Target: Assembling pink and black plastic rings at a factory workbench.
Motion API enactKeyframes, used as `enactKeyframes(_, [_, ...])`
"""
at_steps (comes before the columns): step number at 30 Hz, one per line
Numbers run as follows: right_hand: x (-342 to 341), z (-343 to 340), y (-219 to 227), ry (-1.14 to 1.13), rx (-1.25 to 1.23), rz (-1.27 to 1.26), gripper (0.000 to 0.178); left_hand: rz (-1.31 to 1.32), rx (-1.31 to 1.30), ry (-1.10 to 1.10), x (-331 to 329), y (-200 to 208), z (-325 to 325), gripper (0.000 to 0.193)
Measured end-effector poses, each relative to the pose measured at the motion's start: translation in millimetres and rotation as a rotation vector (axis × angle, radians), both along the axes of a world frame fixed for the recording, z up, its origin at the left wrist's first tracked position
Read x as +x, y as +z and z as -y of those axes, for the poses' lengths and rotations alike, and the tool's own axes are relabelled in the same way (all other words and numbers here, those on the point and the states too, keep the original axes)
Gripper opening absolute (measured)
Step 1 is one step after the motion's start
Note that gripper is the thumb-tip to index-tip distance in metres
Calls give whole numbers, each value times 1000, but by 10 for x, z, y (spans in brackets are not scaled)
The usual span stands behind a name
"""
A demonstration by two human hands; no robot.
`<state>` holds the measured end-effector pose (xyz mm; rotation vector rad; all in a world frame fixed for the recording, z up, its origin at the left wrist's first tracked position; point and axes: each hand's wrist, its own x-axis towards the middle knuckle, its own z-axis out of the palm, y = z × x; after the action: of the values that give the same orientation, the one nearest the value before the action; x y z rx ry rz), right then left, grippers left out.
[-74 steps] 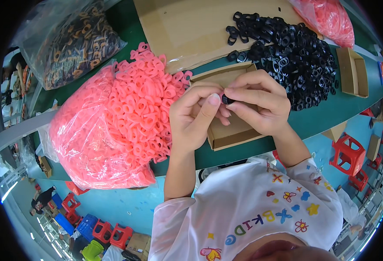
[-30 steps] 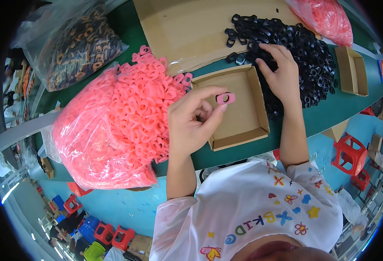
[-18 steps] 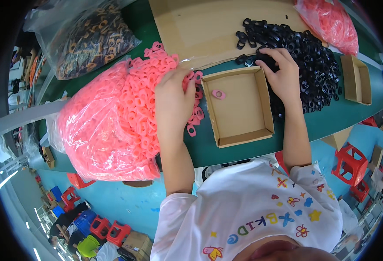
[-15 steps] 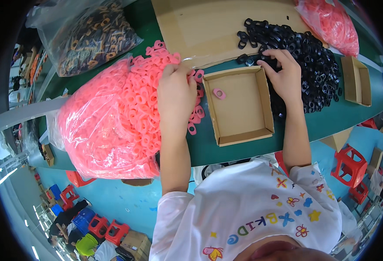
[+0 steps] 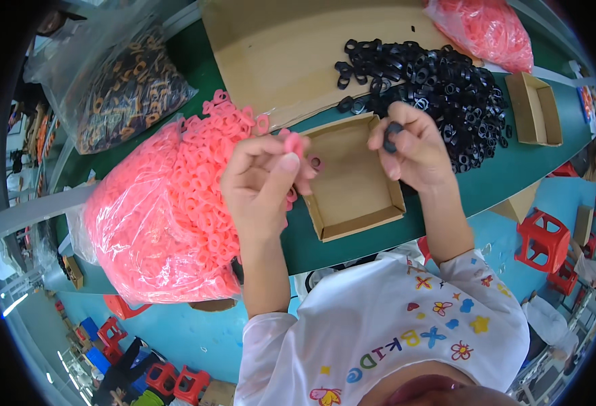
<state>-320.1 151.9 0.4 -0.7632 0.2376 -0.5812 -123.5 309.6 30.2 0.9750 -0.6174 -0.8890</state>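
Note:
Between the thumb and fingers of my left hand (image 5: 260, 176) is a pink ring (image 5: 294, 144), held up at the left side of an open cardboard box (image 5: 359, 227). My right hand (image 5: 420, 149) pinches a black ring (image 5: 392, 137) above the box's right side. A pink piece with a dark centre (image 5: 316, 163) lies in the box near its left wall, close to my left fingers. To the left, a heap of pink rings (image 5: 200, 166) spills out of a clear plastic bag (image 5: 142, 230). Loose black rings (image 5: 440, 84) form a pile beyond my right hand.
A clear bag of black and tan pieces (image 5: 125, 95) stands at the far left. Flat cardboard (image 5: 277, 54) covers the back of the green table (image 5: 298, 237). At the far right are a second pink bag (image 5: 480, 30) and a small cardboard box (image 5: 535, 111). Red stools (image 5: 543, 240) stand below.
My left hand has come up from the pink heap with a pink ring. My right hand has left the black pile, holding a black ring. The whole view has shifted slightly.

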Motion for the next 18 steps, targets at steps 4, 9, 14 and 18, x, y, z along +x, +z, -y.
enactKeyframes(4, [82, -103, 23, 122, 106, 86, 29, -338, -41, -229, -122, -81, 40, 39])
enactKeyframes(9, [59, -90, 5, 147, 68, 31, 23, -333, 17, -207, -177, -119, 52, 40])
enactKeyframes(14, [128, -219, 73, 35, -46, -87, 20, -342, -41, -184, -147, -161, 65, 36])
enactKeyframes(18, [171, -306, 99, -112, -305, -179, 34, -340, -31, -198, -141, -169, 49, 34])
